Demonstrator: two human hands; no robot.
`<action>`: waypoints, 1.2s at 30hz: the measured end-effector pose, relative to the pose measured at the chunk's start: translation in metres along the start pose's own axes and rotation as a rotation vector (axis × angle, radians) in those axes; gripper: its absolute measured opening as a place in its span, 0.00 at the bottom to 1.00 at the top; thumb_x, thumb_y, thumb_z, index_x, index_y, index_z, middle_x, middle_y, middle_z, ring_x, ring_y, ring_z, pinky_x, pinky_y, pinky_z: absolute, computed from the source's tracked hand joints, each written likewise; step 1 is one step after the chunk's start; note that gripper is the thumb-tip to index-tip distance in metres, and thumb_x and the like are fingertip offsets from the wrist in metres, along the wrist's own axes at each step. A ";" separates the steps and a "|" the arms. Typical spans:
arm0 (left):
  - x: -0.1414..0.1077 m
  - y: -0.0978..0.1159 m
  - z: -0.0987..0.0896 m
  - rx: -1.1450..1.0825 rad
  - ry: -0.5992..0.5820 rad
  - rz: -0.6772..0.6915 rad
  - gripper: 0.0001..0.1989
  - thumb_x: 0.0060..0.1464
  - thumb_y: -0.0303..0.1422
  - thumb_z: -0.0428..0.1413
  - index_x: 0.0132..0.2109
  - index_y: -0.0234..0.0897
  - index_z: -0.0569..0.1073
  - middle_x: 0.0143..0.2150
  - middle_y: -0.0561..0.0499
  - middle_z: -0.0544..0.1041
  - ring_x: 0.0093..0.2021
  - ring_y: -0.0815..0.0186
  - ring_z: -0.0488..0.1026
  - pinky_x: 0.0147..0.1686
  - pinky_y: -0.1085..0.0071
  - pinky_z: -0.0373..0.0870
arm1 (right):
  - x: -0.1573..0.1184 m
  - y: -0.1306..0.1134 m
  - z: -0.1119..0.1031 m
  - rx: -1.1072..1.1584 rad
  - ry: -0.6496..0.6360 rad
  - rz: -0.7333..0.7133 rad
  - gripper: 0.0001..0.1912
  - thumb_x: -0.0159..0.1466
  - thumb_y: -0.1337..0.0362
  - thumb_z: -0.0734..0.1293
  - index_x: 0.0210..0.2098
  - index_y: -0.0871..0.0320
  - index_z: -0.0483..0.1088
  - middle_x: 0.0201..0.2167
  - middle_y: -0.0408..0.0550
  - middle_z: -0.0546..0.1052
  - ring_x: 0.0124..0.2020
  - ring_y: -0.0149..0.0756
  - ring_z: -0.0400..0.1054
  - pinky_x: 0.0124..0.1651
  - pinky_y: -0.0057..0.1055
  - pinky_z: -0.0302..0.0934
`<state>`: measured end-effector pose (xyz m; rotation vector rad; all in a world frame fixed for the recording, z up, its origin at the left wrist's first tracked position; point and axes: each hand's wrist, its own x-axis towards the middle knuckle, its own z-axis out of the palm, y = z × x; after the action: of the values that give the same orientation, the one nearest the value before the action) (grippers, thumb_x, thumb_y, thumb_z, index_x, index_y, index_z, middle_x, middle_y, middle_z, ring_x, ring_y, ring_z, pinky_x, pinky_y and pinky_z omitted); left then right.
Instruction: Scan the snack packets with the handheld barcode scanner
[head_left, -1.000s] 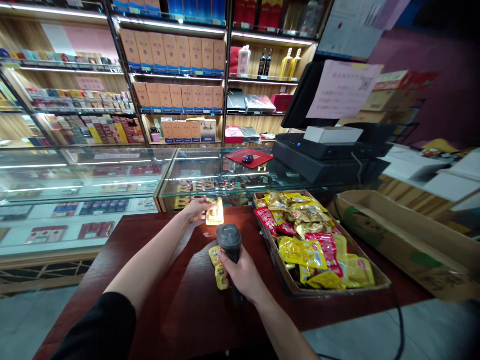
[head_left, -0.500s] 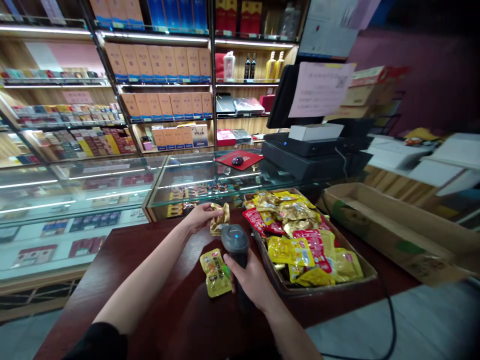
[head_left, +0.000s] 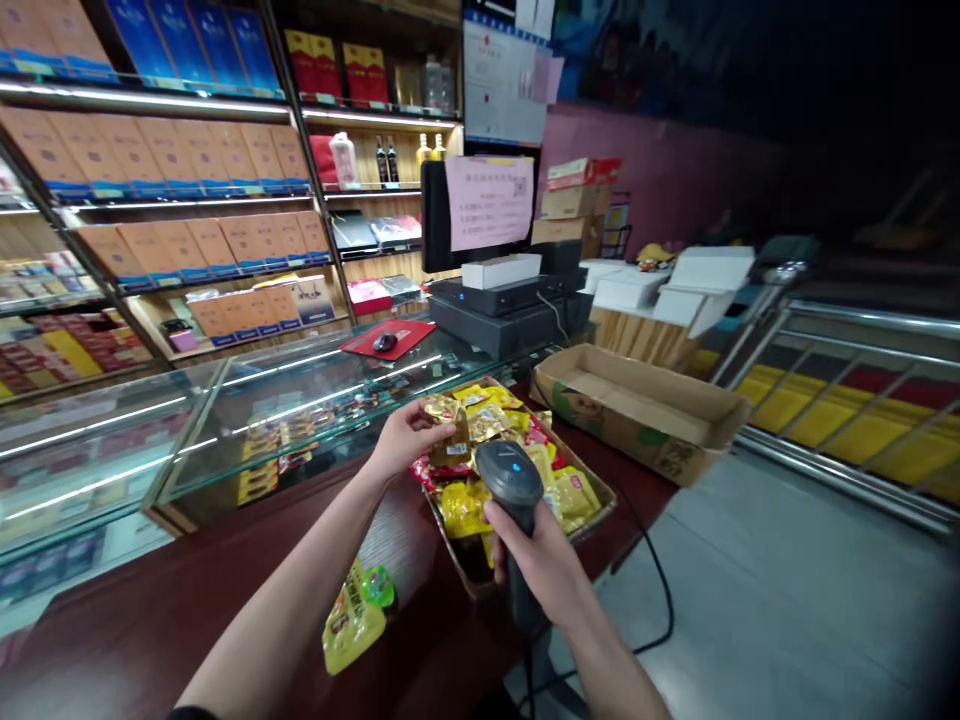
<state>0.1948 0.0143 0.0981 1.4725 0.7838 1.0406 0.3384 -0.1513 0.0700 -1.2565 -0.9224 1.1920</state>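
Observation:
My left hand [head_left: 409, 438] is closed on a gold snack packet [head_left: 452, 437], which it holds up over the near-left part of a shallow cardboard tray [head_left: 480, 590]. My right hand [head_left: 536, 550] is wrapped round the handle of a dark barcode scanner [head_left: 510, 478]; a small blue light glows on its head. The scanner's head is just right of the gold packet, in front of the tray. Inside the tray lies a heap of yellow, gold and red snack packets [head_left: 574, 495]. A yellow-green packet [head_left: 352, 625] lies on the dark red table, with a round green item [head_left: 378, 586] at its edge.
Beyond the tray stands a long open cardboard box [head_left: 637, 410]. A black cable [head_left: 664, 590] hangs at the right. Behind the table are a glass counter [head_left: 247, 400], a mouse [head_left: 385, 342] on a red pad and a monitor [head_left: 431, 215] with a paper on it.
My view has turned to the right. The left hand has carried the gold packet from above the table to over the tray. The scanner, still in my right hand, has moved along with it.

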 end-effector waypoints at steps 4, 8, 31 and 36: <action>0.013 -0.007 0.015 0.109 -0.063 0.041 0.20 0.38 0.39 0.67 0.38 0.34 0.73 0.35 0.48 0.78 0.35 0.65 0.75 0.40 0.67 0.70 | 0.002 0.001 -0.017 0.018 0.048 -0.020 0.20 0.57 0.47 0.66 0.36 0.57 0.62 0.16 0.37 0.68 0.14 0.29 0.63 0.19 0.26 0.58; 0.017 -0.011 0.018 0.197 -0.007 0.122 0.22 0.41 0.39 0.65 0.44 0.35 0.74 0.41 0.47 0.77 0.39 0.64 0.74 0.41 0.68 0.71 | 0.004 0.004 -0.023 0.040 0.050 -0.011 0.20 0.58 0.48 0.66 0.37 0.57 0.62 0.15 0.37 0.67 0.14 0.29 0.62 0.19 0.26 0.58; -0.131 -0.027 -0.110 0.599 0.164 0.048 0.17 0.45 0.37 0.63 0.44 0.40 0.76 0.44 0.47 0.77 0.44 0.61 0.73 0.46 0.66 0.68 | 0.001 0.028 0.076 -0.121 -0.293 0.088 0.19 0.58 0.48 0.66 0.32 0.58 0.63 0.16 0.38 0.67 0.14 0.29 0.63 0.18 0.25 0.58; -0.169 -0.050 -0.125 0.793 0.100 -0.030 0.17 0.46 0.39 0.62 0.45 0.43 0.76 0.43 0.47 0.75 0.44 0.59 0.71 0.44 0.66 0.66 | 0.002 0.043 0.107 -0.116 -0.344 0.085 0.19 0.57 0.49 0.67 0.35 0.56 0.61 0.16 0.36 0.67 0.12 0.29 0.62 0.16 0.25 0.57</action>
<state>0.0173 -0.0801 0.0180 2.0629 1.3863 0.8120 0.2288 -0.1318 0.0409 -1.2117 -1.2125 1.4689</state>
